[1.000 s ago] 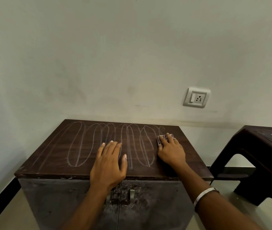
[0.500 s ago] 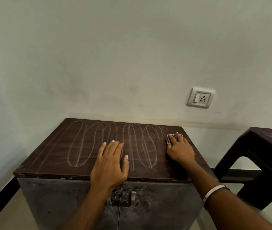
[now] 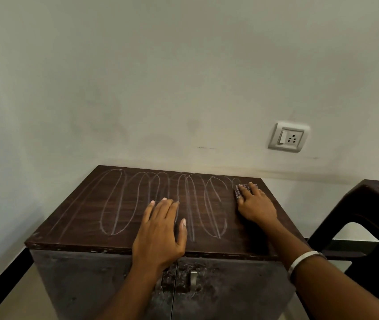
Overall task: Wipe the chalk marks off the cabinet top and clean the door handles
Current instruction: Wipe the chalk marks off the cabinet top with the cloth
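Observation:
A dark wooden cabinet top [image 3: 80, 218] carries looping white chalk marks [image 3: 119, 204] across most of its width. My left hand [image 3: 160, 229] lies flat, palm down, fingers apart, near the front edge at the middle. My right hand [image 3: 256, 204] presses a small checked cloth [image 3: 239, 189] onto the far right part of the top. Only the cloth's far edge shows past the fingers. Below the front edge, the right metal door handle [image 3: 193, 279] shows on the grey doors; my left wrist hides most of the left handle.
A white wall stands right behind the cabinet, with a socket and switch plate [image 3: 289, 136] at the right. A dark brown plastic stool [image 3: 373, 227] stands to the right of the cabinet. Tiled floor shows on both sides.
My right hand has slid the cloth to the right and toward the back corner of the top. The left hand has stayed in place.

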